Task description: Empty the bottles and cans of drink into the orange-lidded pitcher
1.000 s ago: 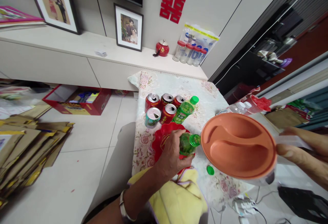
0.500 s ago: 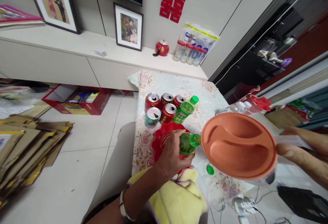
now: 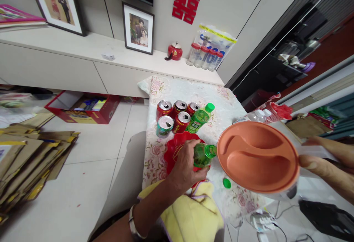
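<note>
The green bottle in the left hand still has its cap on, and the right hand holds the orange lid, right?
Not quite: the head view shows the green bottle in the left hand uncapped; a green cap lies on the table. The right hand does hold the orange lid.

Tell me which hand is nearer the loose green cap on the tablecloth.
Left. The left hand, gripping the open green bottle, sits just left of the green cap; the right hand holds the orange jug farther right.
</note>
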The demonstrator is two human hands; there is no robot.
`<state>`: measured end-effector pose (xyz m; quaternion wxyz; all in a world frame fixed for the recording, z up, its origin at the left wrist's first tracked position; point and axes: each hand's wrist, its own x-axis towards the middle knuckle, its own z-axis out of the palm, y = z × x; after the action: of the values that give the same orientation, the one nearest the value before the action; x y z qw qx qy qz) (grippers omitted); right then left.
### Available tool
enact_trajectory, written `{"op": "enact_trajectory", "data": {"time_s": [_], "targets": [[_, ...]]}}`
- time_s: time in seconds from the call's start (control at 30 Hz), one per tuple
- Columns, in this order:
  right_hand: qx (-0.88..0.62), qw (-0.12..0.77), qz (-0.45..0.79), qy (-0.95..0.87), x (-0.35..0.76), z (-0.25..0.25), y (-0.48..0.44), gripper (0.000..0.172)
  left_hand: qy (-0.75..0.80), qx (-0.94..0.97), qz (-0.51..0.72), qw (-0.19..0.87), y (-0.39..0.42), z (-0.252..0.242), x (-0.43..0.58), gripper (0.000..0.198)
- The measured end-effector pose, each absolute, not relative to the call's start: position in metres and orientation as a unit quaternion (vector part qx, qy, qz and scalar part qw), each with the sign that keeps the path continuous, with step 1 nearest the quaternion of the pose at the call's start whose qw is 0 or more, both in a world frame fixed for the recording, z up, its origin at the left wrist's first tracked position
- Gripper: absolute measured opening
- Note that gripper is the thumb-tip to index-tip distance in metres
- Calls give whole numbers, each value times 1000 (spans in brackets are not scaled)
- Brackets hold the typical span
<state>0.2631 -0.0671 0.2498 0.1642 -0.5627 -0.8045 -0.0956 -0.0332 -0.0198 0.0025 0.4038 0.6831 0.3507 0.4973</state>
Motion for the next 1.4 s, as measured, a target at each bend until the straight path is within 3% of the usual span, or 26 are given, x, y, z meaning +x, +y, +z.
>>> {"op": "enact_trajectory", "data": {"time_s": [0.23, 0.43, 1.4], "targets": [[-561, 162, -84, -807, 259, 251, -66, 26, 352, 683, 499, 400, -20, 4, -33, 75], [-587, 174, -76, -787, 258, 250, -66, 35, 353, 685, 498, 397, -20, 4, -34, 73], [-568, 158, -74, -804, 254, 255, -68, 27, 355, 687, 491, 402, -20, 5, -34, 73]]}}
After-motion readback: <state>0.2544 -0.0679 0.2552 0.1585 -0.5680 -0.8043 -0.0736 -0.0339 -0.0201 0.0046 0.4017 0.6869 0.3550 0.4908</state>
